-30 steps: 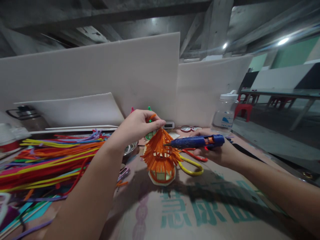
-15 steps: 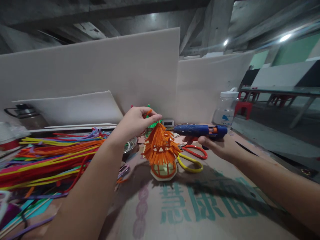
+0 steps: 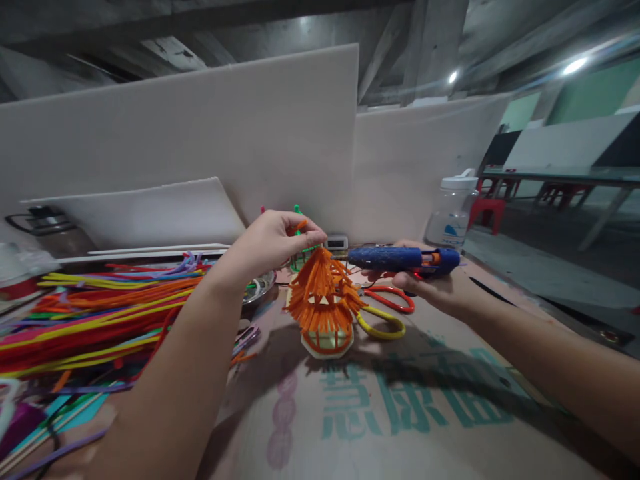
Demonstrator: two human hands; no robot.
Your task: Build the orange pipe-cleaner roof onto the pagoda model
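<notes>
An orange model pavilion (image 3: 324, 293) with a two-tiered roof of pipe cleaner pieces stands upright on a pale octagonal base. At its peak my left hand (image 3: 283, 239) is pinched closed, with a short orange pipe cleaner piece (image 3: 299, 227) showing among the fingers. Its fingertips touch or nearly touch the roof top; I cannot tell which. My right hand (image 3: 435, 287) grips a blue hot glue gun (image 3: 387, 258) held level, its nozzle pointing left at the upper roof. Beneath the gun lie scissors with one red handle (image 3: 395, 308) and one yellow handle (image 3: 383, 337).
Bundles of coloured pipe cleaners (image 3: 100, 313) cover the left side. Behind the pavilion are a green pipe cleaner model (image 3: 299, 259), a metal dish (image 3: 263, 290) and a small digital display (image 3: 337, 243). A clear bottle (image 3: 453, 213) stands at back right, before a white board (image 3: 425, 173).
The glue gun has shifted slightly, and a small red glow now shows on it. My left hand keeps its pinch at the roof peak. The view has tilted slightly.
</notes>
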